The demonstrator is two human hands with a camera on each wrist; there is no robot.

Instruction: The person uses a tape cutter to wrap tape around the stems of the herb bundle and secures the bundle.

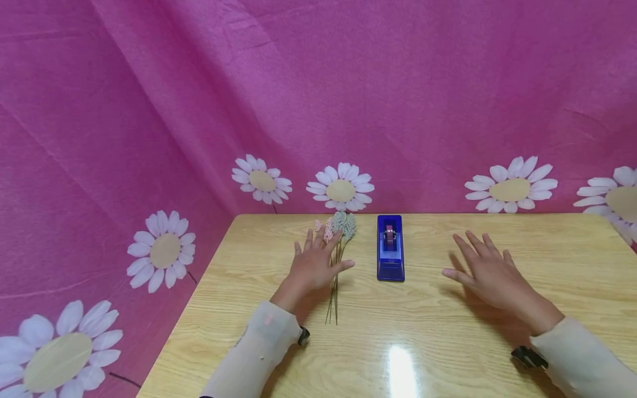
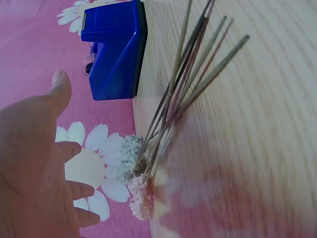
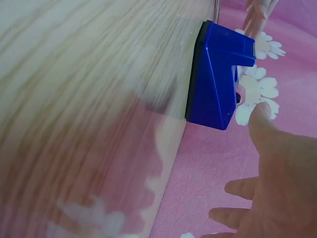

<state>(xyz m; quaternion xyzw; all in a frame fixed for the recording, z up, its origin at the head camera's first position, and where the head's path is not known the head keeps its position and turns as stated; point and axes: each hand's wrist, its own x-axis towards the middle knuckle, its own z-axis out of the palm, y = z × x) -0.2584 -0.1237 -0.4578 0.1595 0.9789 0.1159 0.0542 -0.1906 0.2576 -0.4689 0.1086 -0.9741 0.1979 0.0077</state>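
Here, both hands are spread above the worktop point(image 1: 448, 354) and hold nothing. The left hand point(image 1: 313, 268) hovers over the flowers point(image 1: 344, 224), partly hiding them from the head view; their grey-green and pink heads lie near the far edge, stems towards the person. Just right of them stands the blue tape dispenser point(image 1: 391, 268), between the left hand and the right hand point(image 1: 492, 279), touching neither.
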